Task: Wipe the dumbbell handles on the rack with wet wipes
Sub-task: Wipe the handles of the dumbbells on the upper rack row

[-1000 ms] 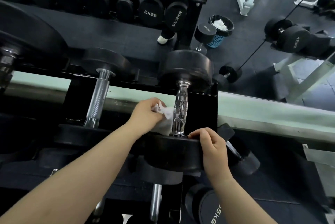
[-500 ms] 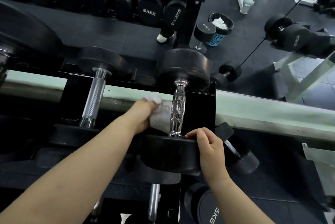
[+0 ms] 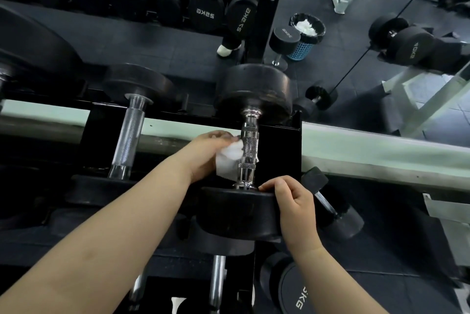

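A black dumbbell lies on the rack in front of me, its chrome knurled handle (image 3: 248, 150) running away from me between two black heads. My left hand (image 3: 207, 153) holds a white wet wipe (image 3: 229, 161) against the left side of that handle. My right hand (image 3: 292, 201) grips the upper right edge of the near head (image 3: 236, 212). To the left lies a second dumbbell with a duller steel handle (image 3: 128, 138).
The black rack frame (image 3: 279, 150) stands just right of the handle, before a pale green ledge (image 3: 381, 156). Lower racks hold more dumbbells (image 3: 295, 288). A mirror behind reflects dumbbell rows and a blue bin (image 3: 304, 33) with white wipes.
My left hand has slid the wipe away from me up the handle, from near the front head to mid-handle. My right hand has stayed on the near head.
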### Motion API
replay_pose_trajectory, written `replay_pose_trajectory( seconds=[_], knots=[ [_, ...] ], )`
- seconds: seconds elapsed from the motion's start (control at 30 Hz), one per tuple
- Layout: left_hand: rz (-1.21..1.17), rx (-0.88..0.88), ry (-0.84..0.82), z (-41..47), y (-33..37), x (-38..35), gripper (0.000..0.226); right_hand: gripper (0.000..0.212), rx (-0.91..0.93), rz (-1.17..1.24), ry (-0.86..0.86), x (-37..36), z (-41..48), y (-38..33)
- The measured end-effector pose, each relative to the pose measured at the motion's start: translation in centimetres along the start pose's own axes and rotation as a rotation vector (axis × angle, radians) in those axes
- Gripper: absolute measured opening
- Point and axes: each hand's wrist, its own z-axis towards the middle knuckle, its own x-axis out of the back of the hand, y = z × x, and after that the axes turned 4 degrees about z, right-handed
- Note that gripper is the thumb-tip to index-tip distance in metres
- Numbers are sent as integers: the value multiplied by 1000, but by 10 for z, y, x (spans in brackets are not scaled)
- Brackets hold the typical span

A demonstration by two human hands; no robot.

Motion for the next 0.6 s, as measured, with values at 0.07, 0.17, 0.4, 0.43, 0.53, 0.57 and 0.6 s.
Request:
replay_pose_trajectory(
  seconds=[0.07,0.17,0.4,0.43,0.53,0.57,0.6],
  knots=[
    [109,-1,25,-4,-9,6,27,26,-2,-1,-2,0,0,0],
    [203,39,81,-12,-18,11,34,26,-2,-1,-5,0,0,-1],
    [-1,-125,117,-3,12,-8,38,26,-9,6,4,0,-1,-2],
    [56,-107,98,-5,10,-7,40,26,-10,6,3,0,-1,-2],
    [304,-18,35,-13,-6,1,42,26,-19,1,-5,1,-2,-4],
    [354,-1,19,-15,-10,2,42,26,-23,-1,-6,1,-2,-4],
    [364,-2,21,-15,-12,3,42,26,-27,-1,-6,1,-2,-4]
  ],
)
